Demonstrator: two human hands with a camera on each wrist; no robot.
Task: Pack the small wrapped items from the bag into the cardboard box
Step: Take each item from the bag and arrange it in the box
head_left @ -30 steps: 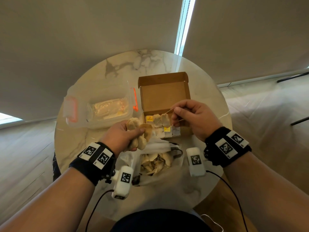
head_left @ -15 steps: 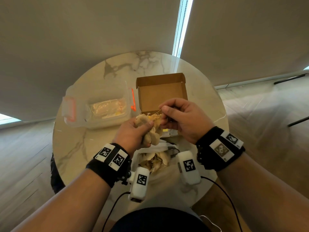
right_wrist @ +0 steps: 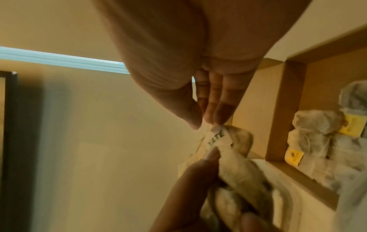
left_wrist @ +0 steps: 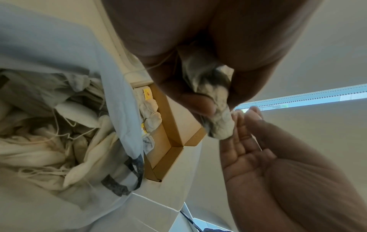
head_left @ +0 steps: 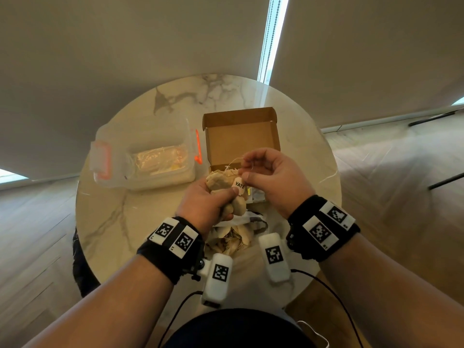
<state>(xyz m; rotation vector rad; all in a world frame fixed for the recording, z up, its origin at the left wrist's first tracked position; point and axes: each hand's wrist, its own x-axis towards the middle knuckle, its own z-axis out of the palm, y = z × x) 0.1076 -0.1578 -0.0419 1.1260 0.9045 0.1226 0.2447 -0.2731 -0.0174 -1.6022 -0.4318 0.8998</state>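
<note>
My left hand (head_left: 227, 197) grips a bundle of beige tea bags (head_left: 221, 183) just above the near edge of the open cardboard box (head_left: 241, 136). My right hand (head_left: 247, 172) pinches a white paper tag (head_left: 239, 183) on that bundle between thumb and fingers; a thin string loops up from it. In the right wrist view the tag (right_wrist: 217, 138) reads "YATE" and touches my left thumb. Several tea bags with yellow tags (right_wrist: 317, 133) lie in the box. The white bag (head_left: 241, 237), open and full of tea bags, lies below my hands on the table.
A clear plastic container (head_left: 150, 159) with orange latches stands left of the box on the round marble table (head_left: 113, 217). The box lid (head_left: 238, 115) stands upright at the far side. In the left wrist view the bag (left_wrist: 59, 125) lies against the box's near wall (left_wrist: 172, 125).
My right hand left the box, came to the bundle and took hold of a tag. My left hand brought the bundle up and right toward it.
</note>
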